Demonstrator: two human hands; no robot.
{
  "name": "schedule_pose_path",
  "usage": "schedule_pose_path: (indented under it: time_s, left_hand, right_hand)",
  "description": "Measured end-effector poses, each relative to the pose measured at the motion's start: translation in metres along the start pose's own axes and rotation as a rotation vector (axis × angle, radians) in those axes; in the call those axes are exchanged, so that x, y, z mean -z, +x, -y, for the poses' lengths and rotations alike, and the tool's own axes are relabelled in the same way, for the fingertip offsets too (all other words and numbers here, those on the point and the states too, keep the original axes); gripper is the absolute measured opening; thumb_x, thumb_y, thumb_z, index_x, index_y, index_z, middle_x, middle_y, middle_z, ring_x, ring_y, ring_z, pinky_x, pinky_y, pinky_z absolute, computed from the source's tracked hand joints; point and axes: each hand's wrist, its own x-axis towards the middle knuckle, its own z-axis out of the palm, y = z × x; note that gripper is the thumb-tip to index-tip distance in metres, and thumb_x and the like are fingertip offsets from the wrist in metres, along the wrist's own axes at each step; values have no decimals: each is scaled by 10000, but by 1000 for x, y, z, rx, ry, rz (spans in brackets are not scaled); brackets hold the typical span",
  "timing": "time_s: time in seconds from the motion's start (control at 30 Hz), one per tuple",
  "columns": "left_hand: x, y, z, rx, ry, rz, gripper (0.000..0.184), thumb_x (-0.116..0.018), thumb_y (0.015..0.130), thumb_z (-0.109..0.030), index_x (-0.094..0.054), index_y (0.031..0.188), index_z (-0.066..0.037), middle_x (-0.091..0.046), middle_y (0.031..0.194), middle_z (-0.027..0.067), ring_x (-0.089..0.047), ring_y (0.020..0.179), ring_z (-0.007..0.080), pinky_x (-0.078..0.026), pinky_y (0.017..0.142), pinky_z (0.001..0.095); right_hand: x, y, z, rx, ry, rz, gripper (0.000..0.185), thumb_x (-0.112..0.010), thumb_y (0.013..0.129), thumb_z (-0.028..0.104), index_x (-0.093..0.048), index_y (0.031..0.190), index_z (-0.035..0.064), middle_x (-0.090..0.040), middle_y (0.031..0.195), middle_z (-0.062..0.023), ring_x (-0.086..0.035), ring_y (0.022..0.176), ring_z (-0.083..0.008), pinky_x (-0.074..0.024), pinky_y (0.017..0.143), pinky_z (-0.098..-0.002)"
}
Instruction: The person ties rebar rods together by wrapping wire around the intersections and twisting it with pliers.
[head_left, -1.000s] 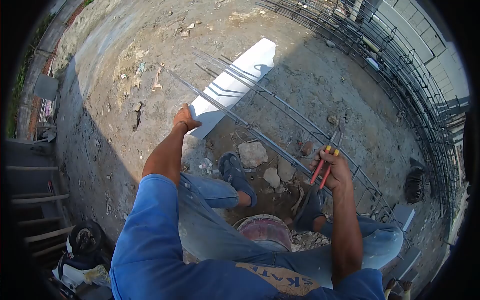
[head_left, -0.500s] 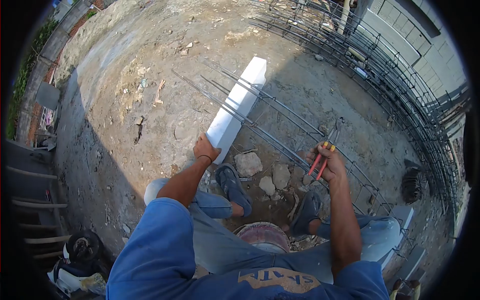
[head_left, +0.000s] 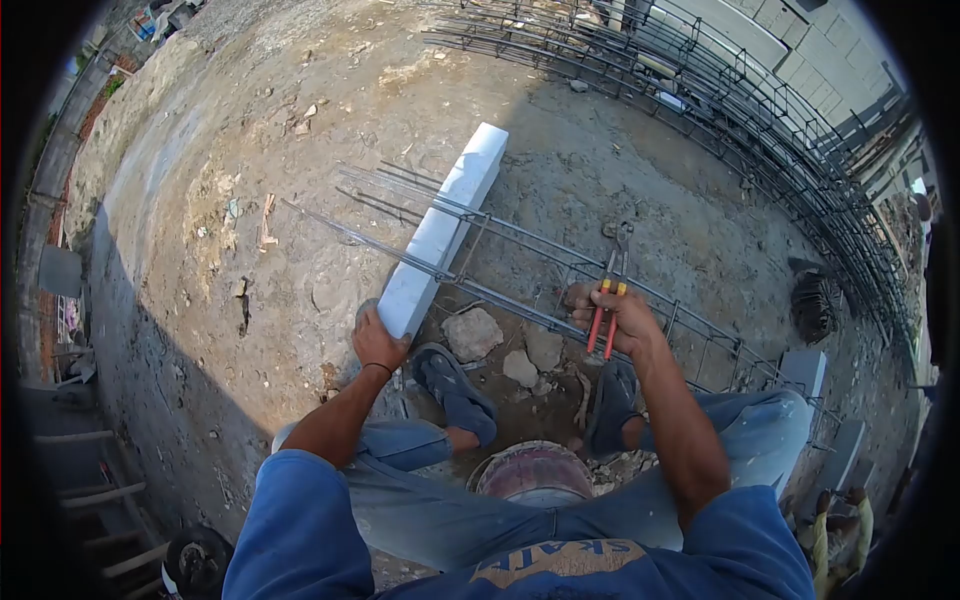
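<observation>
My left hand point(head_left: 381, 338) is closed on the near end of a long white block point(head_left: 445, 222) that lies on the ground. A narrow rebar cage point(head_left: 535, 312) crosses the block, its bar ends sticking out past the block's far side. In my right hand point(head_left: 625, 318) is a pair of pincers point(head_left: 606, 318) with red and yellow handles. Its metal jaws point away from me, over the cage. The right fingers wrap the handles beside the bars; whether they also touch a bar is hard to make out.
Broken stones point(head_left: 472, 334) lie between my feet, near a round bucket point(head_left: 535, 470). A large stack of rebar cages point(head_left: 700, 90) curves along the right. A coil of dark wire point(head_left: 815, 305) rests on the ground. Another pale block point(head_left: 803, 371) is under the cage's near end.
The view has shifted, so the block, cage and hands appear further left. The block's far end now reaches slightly further past the bars. Both hands keep their hold.
</observation>
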Motion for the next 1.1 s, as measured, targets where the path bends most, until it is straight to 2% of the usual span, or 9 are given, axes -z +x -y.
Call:
schedule_pose_path:
  time_s: [0.17, 0.23, 0.33, 0.43, 0.67, 0.77, 0.87, 0.93, 1.1]
  left_hand:
    - [0, 3, -3, -70, 56, 88, 881, -894, 634, -275, -436, 1345, -30, -579, 1222, 201, -574, 1157, 387, -465, 988, 475]
    - [2, 5, -5, -15, 153, 104, 826, -884, 646, -310, -446, 1282, -19, -576, 1223, 196, -568, 1174, 371, -462, 986, 470]
    - [2, 9, -2, -7, 194, 85, 790, -875, 661, -348, -445, 1232, -12, -577, 1226, 196, -568, 1178, 367, -459, 984, 474]
    - [5, 12, -2, 38, 173, 187, 836, -874, 672, -364, -431, 1293, -20, -561, 1279, 188, -560, 1213, 356, -434, 1026, 470]
    - [30, 12, -24, 72, 244, 297, 880, -891, 672, -401, -411, 1319, -45, -539, 1354, 193, -519, 1294, 354, -418, 1075, 474]
    - [25, 18, -26, 126, 277, 318, 901, -905, 663, -409, -406, 1321, -48, -541, 1360, 196, -538, 1285, 360, -465, 1043, 476]
    - [22, 27, -18, 123, 203, 369, 924, -912, 655, -404, -399, 1328, -34, -584, 1314, 201, -603, 1212, 374, -521, 987, 465]
    - [28, 29, -21, 98, 259, 413, 954, -917, 638, -418, -397, 1331, -17, -641, 1242, 214, -659, 1124, 383, -556, 940, 449]
    - [31, 30, -26, 82, 259, 397, 958, -914, 621, -463, -425, 1305, -5, -676, 1198, 234, -676, 1100, 389, -554, 939, 449]
  right_hand:
    - [13, 20, -19, 33, 24, -7, 92, -594, 1001, 84, -654, 1022, 17, -706, 982, -129, -736, 881, -281, -640, 779, -430]
    - [13, 24, -17, -26, 56, 31, 103, -560, 1006, 52, -640, 1063, 19, -706, 1079, -153, -724, 965, -295, -622, 849, -434]
    - [8, 21, -19, -3, 13, 6, 112, -560, 1011, 64, -639, 1077, 19, -701, 1106, -159, -711, 1014, -289, -607, 896, -445]
    - [13, 20, -22, 30, -2, -13, 104, -563, 1016, 77, -635, 1063, 19, -694, 1122, -174, -701, 1042, -297, -598, 891, -439]
    - [43, 14, -16, 27, 202, 21, 91, -586, 1023, 116, -643, 1049, 50, -687, 1012, -120, -692, 1015, -303, -578, 851, -460]
    - [50, 18, -19, 16, 218, 65, 92, -584, 1025, 116, -642, 1037, 46, -682, 1027, -123, -692, 1031, -332, -579, 874, -466]
    - [33, 11, -24, 19, 177, 51, 80, -593, 1013, 99, -630, 1028, 30, -675, 992, -118, -695, 967, -311, -585, 944, -494]
    - [23, 12, -27, 42, 189, 49, 70, -590, 1011, 91, -626, 1020, 32, -669, 970, -114, -695, 926, -290, -596, 934, -495]
    - [17, 15, -21, 43, 214, -11, 43, -581, 1007, 65, -611, 1002, 34, -648, 914, -98, -691, 832, -244, -629, 888, -497]
